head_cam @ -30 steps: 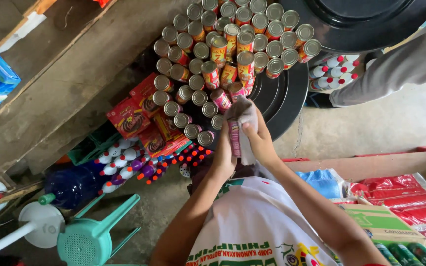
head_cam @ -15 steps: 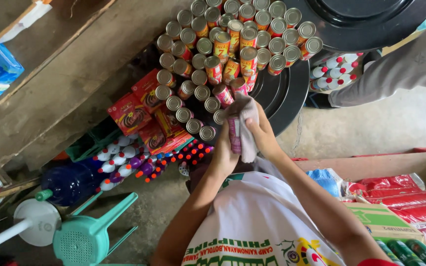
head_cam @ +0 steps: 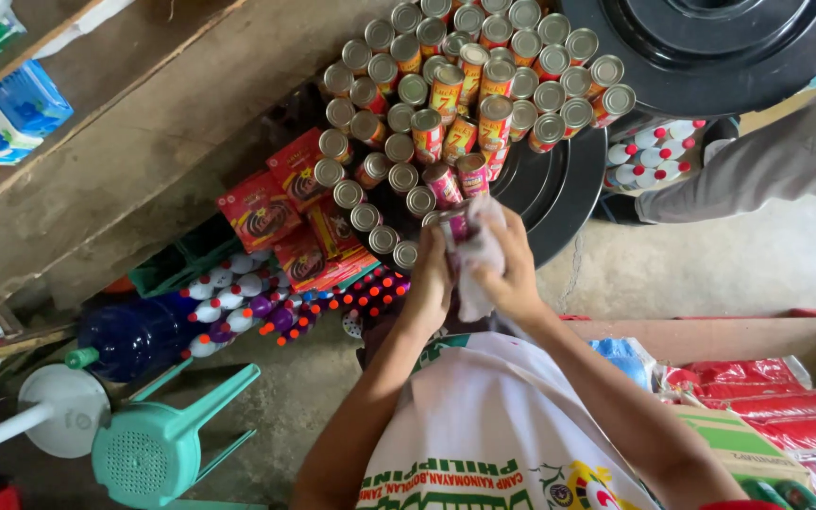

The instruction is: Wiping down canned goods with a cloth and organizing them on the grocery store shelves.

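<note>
Both hands sit slightly lower below can stack (head_cam: 469, 104); left hand (head_cam: 430, 276) steadies can (head_cam: 453, 225), clamped; right hand (head_cam: 514, 274) grips cloth (head_cam: 480, 255), wiping.

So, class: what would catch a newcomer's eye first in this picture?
A big stack of tin cans fills the top centre. Just below it, the left hand and right hand hold one can with a pale cloth. A teal plastic stool stands lower left.
</note>
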